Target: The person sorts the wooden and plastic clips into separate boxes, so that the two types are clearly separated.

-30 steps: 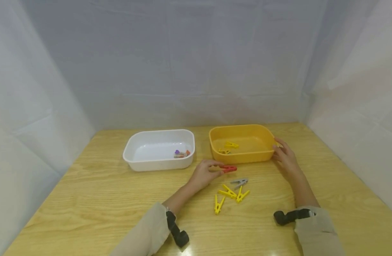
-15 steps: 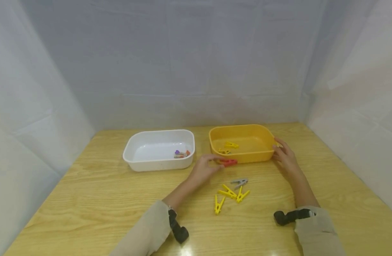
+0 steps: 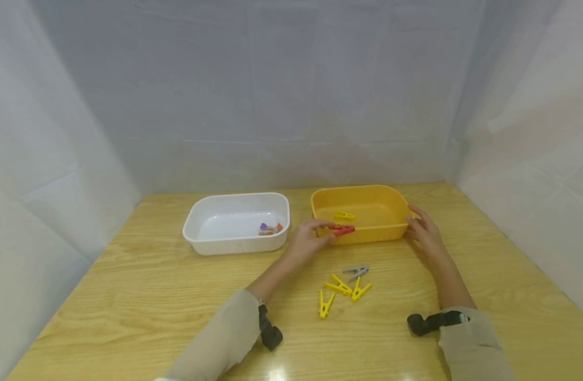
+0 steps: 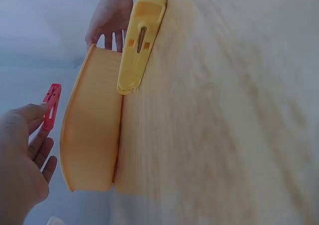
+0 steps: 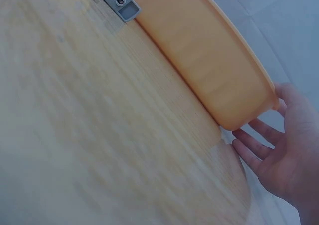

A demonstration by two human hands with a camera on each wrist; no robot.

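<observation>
The left hand [image 3: 304,244] pinches a red clothespin [image 3: 343,229] at the front rim of the yellow tub [image 3: 367,233], while the right hand [image 3: 425,231], fingers straight, touches its right side

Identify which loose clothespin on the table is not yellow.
The grey clothespin, farthest back in the cluster, closest to the yellow tub. The other three loose ones are yellow.

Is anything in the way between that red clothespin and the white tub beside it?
Nothing visible blocks it. The left hand pinches the red clothespin at the yellow tub's near wall; only bare table and the white tub's own rim lie toward its inside.
</observation>
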